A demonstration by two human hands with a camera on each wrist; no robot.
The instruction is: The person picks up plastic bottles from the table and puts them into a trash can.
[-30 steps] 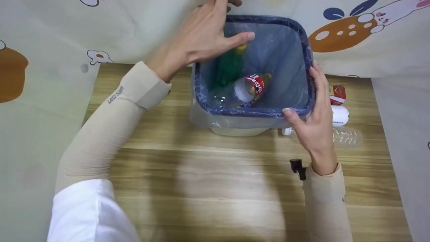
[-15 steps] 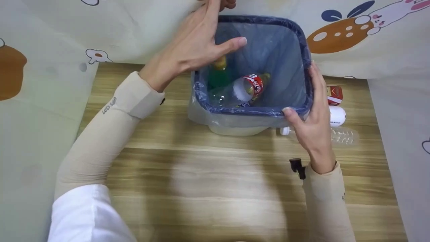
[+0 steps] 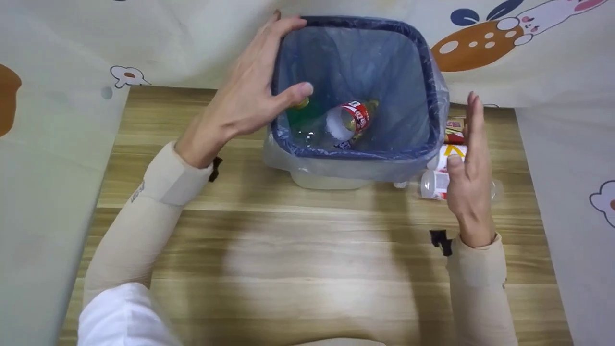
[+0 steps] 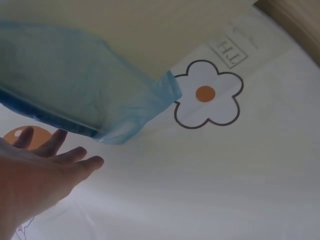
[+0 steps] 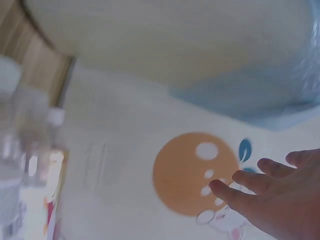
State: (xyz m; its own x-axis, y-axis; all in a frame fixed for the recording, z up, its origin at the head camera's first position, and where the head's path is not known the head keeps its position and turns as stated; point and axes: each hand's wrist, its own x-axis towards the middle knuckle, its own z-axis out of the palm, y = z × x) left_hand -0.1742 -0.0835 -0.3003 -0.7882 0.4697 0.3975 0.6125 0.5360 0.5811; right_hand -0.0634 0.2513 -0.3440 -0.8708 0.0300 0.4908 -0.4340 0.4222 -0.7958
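A trash bin with a dark blue rim (image 3: 358, 154) and a translucent bluish liner bag stands at the far side of the wooden surface. Inside lie a clear bottle with a red label (image 3: 356, 117) and a green bottle (image 3: 302, 117), partly hidden by the liner's shadow. My left hand (image 3: 250, 96) is at the bin's left rim, its thumb over the opening; in the left wrist view its fingers (image 4: 75, 156) are spread loosely below the rim. My right hand (image 3: 470, 182) is apart from the bin's right side, fingers straight, holding nothing.
Right of the bin lie a red box (image 3: 454, 130), a white container with a yellow mark (image 3: 449, 154) and clear plastic bottles (image 3: 432, 185), partly behind my right hand. A patterned curtain (image 3: 173, 48) hangs behind and at the sides of the wooden surface (image 3: 288, 250).
My right hand has let go of the bin's right rim and moved away to the right. My left hand has slid down and left along the rim. The view has shifted slightly.
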